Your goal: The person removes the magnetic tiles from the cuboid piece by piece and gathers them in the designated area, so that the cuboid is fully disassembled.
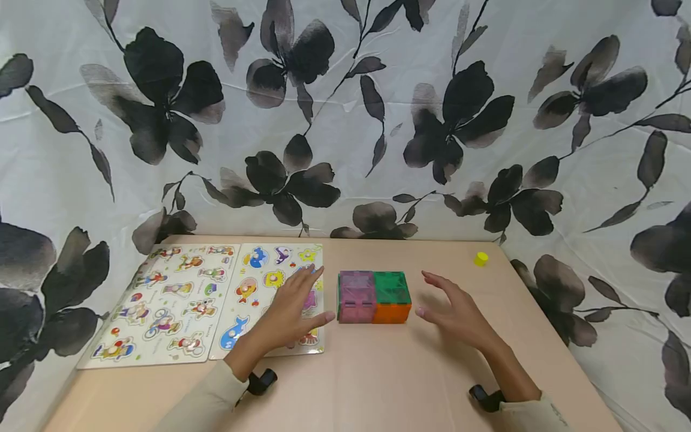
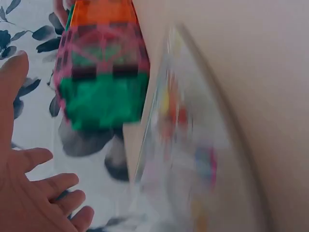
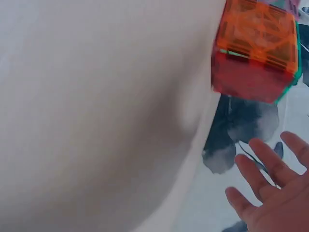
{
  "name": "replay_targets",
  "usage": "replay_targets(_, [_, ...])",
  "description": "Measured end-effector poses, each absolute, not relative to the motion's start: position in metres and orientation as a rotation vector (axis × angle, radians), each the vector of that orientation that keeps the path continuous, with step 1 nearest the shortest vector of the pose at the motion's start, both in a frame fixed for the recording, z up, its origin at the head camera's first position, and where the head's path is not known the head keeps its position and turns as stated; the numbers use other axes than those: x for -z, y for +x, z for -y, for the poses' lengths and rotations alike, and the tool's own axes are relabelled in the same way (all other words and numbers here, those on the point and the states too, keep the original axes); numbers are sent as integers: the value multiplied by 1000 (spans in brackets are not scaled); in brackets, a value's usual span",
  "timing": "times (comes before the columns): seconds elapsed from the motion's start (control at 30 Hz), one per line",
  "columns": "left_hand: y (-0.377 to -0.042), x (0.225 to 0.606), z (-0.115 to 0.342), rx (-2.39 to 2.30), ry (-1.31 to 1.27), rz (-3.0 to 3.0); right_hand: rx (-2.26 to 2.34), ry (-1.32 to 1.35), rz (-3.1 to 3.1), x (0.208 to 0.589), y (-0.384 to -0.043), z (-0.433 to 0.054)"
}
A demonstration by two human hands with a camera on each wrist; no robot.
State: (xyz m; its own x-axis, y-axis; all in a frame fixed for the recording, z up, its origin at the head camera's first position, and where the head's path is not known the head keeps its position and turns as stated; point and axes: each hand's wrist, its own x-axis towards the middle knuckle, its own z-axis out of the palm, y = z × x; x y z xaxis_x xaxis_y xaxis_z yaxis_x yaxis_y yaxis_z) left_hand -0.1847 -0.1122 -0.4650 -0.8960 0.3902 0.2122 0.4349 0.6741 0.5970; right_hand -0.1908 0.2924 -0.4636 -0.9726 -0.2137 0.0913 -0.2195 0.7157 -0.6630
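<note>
A block built of translucent plastic tiles stands on the table, purple-pink on its left half, green on top and orange in front on its right half. To its left, my left hand is held above a sticker sheet with its fingers spread, touching nothing. My right hand hovers to the block's right, fingers apart and holding nothing. The left wrist view shows the block's green end beyond the thumb. In the right wrist view, a red end face sits below an orange tile.
Two boards with colourful cartoon pictures lie at the left: one of clowns and vehicles, one of sea animals, partly under my left hand. A small yellow cylinder stands near the table's back right corner. Floral cloth hangs behind.
</note>
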Motion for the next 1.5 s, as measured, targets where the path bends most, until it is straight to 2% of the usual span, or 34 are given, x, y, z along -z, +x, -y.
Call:
replay_targets(0.13, [-190,472,93,1318,-683,2799,-1245,443,2900,472,-199,-285])
replay_targets(0.43, [-206,485,67,1659,-664,2683,-1540,654,2826,486,-217,-286])
replay_targets(1.0, [-212,492,64,1778,-708,2599,-1966,755,2739,486,-228,-293])
replay_targets(1.13, [-213,494,65,1797,-705,2600,-1952,725,2724,487,-231,-292])
replay_targets(1.5, [-214,495,65,1818,-706,2598,-2082,424,2736,479,-238,-277])
